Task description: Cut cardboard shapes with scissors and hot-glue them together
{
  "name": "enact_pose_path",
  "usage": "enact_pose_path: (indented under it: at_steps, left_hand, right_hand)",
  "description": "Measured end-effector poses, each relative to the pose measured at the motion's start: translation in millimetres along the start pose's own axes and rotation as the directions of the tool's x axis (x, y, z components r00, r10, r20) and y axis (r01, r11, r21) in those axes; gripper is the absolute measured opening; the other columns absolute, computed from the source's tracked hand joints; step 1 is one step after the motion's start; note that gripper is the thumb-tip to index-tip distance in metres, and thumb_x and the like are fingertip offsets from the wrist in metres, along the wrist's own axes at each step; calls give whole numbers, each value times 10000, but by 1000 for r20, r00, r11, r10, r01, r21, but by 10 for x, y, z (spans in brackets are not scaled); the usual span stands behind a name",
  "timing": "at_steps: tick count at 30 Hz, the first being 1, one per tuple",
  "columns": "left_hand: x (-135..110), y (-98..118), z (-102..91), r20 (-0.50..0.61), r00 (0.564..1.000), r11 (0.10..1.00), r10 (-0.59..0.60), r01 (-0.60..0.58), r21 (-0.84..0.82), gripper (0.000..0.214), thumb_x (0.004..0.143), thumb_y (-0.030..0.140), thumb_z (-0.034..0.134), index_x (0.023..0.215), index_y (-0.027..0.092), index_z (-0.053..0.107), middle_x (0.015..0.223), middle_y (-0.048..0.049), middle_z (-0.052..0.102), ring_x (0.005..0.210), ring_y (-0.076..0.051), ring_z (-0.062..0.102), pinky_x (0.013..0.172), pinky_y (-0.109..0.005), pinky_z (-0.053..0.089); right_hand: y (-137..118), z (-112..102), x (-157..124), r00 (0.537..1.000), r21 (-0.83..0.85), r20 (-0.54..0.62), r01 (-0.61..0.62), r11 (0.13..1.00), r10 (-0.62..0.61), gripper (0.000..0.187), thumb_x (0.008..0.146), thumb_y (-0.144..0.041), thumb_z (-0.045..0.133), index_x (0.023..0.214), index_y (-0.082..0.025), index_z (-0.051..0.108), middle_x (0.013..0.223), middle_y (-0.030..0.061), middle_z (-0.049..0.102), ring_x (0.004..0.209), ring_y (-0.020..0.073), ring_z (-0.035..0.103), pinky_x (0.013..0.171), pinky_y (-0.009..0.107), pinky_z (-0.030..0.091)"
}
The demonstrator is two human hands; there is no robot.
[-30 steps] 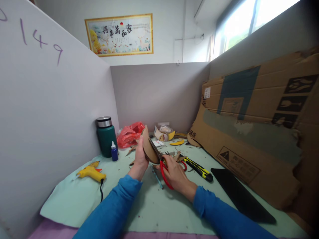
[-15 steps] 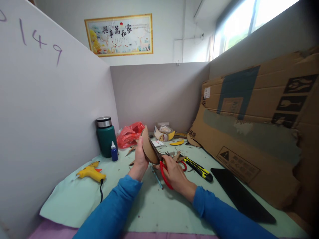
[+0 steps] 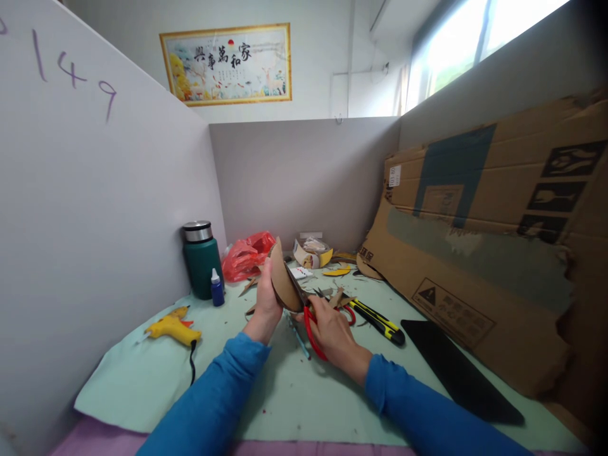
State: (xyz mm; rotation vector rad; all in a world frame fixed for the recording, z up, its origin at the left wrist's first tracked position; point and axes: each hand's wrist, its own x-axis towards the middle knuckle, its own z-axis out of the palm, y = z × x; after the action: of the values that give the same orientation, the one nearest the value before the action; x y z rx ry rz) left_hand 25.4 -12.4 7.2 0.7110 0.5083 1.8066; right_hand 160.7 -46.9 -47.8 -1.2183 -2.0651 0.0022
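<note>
My left hand [image 3: 267,302] is closed around the left side of a curved brown cardboard piece [image 3: 285,285], held up above the table. My right hand [image 3: 334,330] grips red-handled scissors [image 3: 311,335] by the loops. The dark blades point up and away, lying along the right edge of the cardboard. Whether the blades are parted I cannot tell. Just under the hands, a thin light-blue stick, perhaps a pen [image 3: 299,339], lies on the table. A second pair of scissors with a red loop [image 3: 350,315] rests among cardboard scraps [image 3: 338,297] beyond my right hand.
At left lie a yellow glue gun [image 3: 173,327], a blue dropper bottle [image 3: 217,288] and a green flask [image 3: 202,259]. A red plastic bag [image 3: 247,256] sits behind. Right of my hands are a utility knife [image 3: 377,321], a black board [image 3: 460,373] and a big cardboard sheet [image 3: 475,266].
Hardly anything differs. The whole view has shifted very slightly, and my right hand with the scissors sits a touch further left against the cardboard.
</note>
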Motion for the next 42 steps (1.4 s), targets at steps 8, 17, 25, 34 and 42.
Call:
enact_pose_path:
  at_steps: [8, 17, 25, 34, 42]
  left_hand:
    - [-19, 13, 24, 4, 1000, 1000, 11, -11, 7, 439, 805, 496, 565, 1053, 143, 646, 913, -55, 719, 869, -185, 677, 830, -303, 521]
    - [22, 5, -17, -13, 1000, 1000, 20, -20, 18, 432, 805, 506, 560, 1027, 148, 659, 926, -68, 721, 913, -201, 666, 815, -298, 522]
    - [17, 13, -10, -3, 1000, 1000, 17, -16, 22, 466, 804, 520, 558, 1076, 151, 644, 962, -67, 716, 862, -189, 672, 822, -301, 514]
    - [61, -31, -47, 9, 999, 997, 53, -53, 64, 510, 769, 531, 604, 1119, 160, 627, 994, -56, 703, 880, -177, 653, 826, -293, 497]
    - [80, -51, -70, 9, 996, 992, 84, -85, 92, 522, 763, 539, 606, 1125, 164, 624, 1048, -60, 688, 952, -198, 633, 855, -315, 485]
  right_hand:
    - [-3, 62, -4, 999, -65, -29, -25, 998, 23, 139, 910, -330, 490, 947, -197, 505, 950, 72, 636, 835, 216, 610, 624, 273, 381]
    - [-25, -7, -1, 999, 81, -29, -38, 996, 41, 193, 930, -303, 446, 1063, -175, 503, 993, 91, 640, 923, 230, 612, 717, 301, 437]
    - [-27, -23, -28, 1000, 59, -4, -19, 998, 19, 372, 892, -457, 501, 1130, -173, 475, 1043, 103, 611, 945, 253, 596, 758, 334, 438]
    - [-38, -39, -30, 999, 36, 19, -27, 999, 27, 296, 917, -470, 447, 1014, -194, 488, 994, 72, 612, 863, 220, 592, 672, 293, 398]
    - [-12, -26, -15, 1000, 62, 21, -8, 998, 7, 273, 931, -454, 434, 1001, -196, 489, 976, 61, 623, 863, 207, 593, 672, 279, 378]
